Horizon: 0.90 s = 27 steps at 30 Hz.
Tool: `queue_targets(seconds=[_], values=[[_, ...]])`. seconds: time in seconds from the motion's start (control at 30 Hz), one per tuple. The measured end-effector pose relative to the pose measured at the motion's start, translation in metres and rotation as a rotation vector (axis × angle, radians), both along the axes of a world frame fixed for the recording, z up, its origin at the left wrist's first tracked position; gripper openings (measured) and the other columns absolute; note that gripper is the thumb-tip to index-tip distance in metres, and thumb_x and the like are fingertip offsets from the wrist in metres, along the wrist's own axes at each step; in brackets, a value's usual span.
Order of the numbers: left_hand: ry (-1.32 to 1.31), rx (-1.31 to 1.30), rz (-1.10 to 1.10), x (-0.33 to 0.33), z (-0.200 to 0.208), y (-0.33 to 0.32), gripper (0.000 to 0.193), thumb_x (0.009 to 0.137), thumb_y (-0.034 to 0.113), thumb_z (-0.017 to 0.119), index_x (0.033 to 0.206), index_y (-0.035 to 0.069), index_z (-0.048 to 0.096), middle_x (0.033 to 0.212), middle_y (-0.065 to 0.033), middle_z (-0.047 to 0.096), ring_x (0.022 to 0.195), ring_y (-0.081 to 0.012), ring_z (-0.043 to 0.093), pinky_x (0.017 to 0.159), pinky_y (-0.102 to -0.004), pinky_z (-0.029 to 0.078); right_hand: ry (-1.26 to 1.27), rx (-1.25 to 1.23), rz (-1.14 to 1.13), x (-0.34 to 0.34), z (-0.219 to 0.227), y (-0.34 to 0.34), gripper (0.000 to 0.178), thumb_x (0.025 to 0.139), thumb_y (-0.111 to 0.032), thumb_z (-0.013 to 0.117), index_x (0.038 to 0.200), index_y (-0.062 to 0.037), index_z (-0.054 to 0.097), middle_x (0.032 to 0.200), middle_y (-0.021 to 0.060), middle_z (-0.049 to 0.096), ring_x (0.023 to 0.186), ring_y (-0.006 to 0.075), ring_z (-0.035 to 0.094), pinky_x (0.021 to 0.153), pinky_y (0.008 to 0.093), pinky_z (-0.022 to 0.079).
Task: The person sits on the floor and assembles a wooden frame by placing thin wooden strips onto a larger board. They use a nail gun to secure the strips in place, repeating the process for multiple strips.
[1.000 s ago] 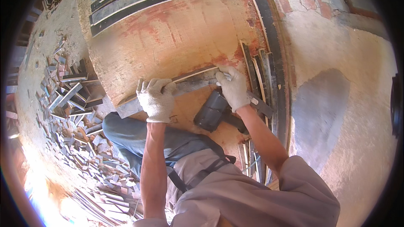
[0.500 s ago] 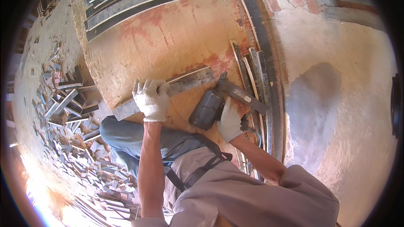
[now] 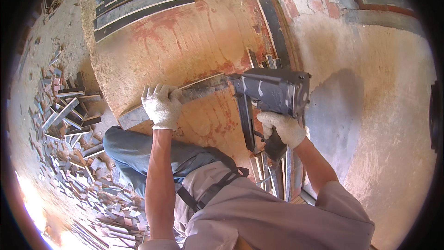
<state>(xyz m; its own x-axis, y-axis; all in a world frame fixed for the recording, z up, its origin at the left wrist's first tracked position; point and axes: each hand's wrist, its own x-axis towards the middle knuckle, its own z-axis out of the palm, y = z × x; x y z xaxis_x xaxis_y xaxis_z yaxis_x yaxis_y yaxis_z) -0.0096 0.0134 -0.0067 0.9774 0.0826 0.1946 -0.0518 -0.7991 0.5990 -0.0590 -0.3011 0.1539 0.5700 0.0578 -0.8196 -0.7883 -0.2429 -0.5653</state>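
A long dark-faced wooden strip point(image 3: 203, 88) with a pale edge lies slantwise across the board in front of me. My left hand point(image 3: 162, 106), in a white knitted glove, is closed over the strip towards its left end, fingers across the top. My right hand point(image 3: 284, 128), gloved alike, is wrapped round the handle of a black nail gun point(image 3: 268, 90). The gun's head is held at the strip's right end; I cannot tell whether they touch. Its long magazine point(image 3: 246, 120) points back towards me.
I sit at a large reddish-stained board point(image 3: 138, 60). Several dark strips point(image 3: 148, 7) lie at its far left, and more strips point(image 3: 264, 171) lie under and beside the nail gun. Offcuts point(image 3: 69, 111) are heaped on the floor at left. A wall point(image 3: 379, 111) stands at right.
My right hand has raised and turned the nail gun, so its magazine now points towards me and its body lies to the right. My left hand remains on the strip.
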Motion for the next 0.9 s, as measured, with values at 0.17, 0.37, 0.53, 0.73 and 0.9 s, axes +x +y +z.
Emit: queue_targets(seconds=[0.17,0.37,0.53,0.73,0.9], values=[[0.027,-0.003,0.01,-0.002,-0.001,-0.001,0.007,0.076,0.015,0.075,0.071,0.012,0.072,0.076,-0.0056,0.07,0.079,-0.0306,0.063,0.086,-0.0438,0.047,0.102,-0.07,-0.08,0.021,0.006,0.03,0.037,0.095,-0.02,0.064,0.064,-0.0096,0.049,0.06,0.0054,0.054,0.055,0.0184,0.056,0.059,0.0329,0.048],[0.011,-0.007,-0.001,0.0,-0.003,-0.001,0.008,0.076,0.014,0.075,0.069,0.012,0.07,0.075,-0.0057,0.069,0.078,-0.0304,0.063,0.086,-0.0437,0.047,0.064,-0.03,-0.097,0.021,0.0,0.029,0.02,0.092,-0.016,0.066,0.076,-0.0074,0.06,0.06,0.0031,0.052,0.05,0.017,0.053,0.054,0.0335,0.047],[0.004,-0.025,0.0,-0.001,-0.004,0.0,0.008,0.075,0.014,0.075,0.069,0.012,0.07,0.075,-0.0059,0.069,0.078,-0.0308,0.063,0.086,-0.0442,0.047,0.054,-0.004,-0.187,0.025,0.014,0.042,0.018,0.093,-0.017,0.066,0.078,-0.0088,0.06,0.059,-0.0005,0.05,0.048,0.0123,0.05,0.049,0.0307,0.046],[-0.016,-0.013,0.01,-0.001,-0.005,0.0,0.008,0.075,0.015,0.076,0.07,0.013,0.071,0.075,-0.006,0.068,0.077,-0.0311,0.062,0.087,-0.0449,0.047,0.083,0.025,-0.039,0.023,0.002,0.051,0.019,0.094,-0.019,0.066,0.078,-0.0077,0.064,0.06,0.0,0.052,0.048,0.0123,0.052,0.05,0.0303,0.046],[0.011,-0.01,0.005,-0.002,-0.008,0.0,0.008,0.077,0.015,0.074,0.07,0.013,0.071,0.076,-0.0058,0.068,0.077,-0.031,0.062,0.091,-0.0451,0.046,0.106,0.056,-0.045,0.024,-0.003,0.061,0.013,0.095,-0.019,0.065,0.097,-0.0056,0.067,0.06,-0.0013,0.052,0.05,0.0116,0.053,0.049,0.0297,0.044]])
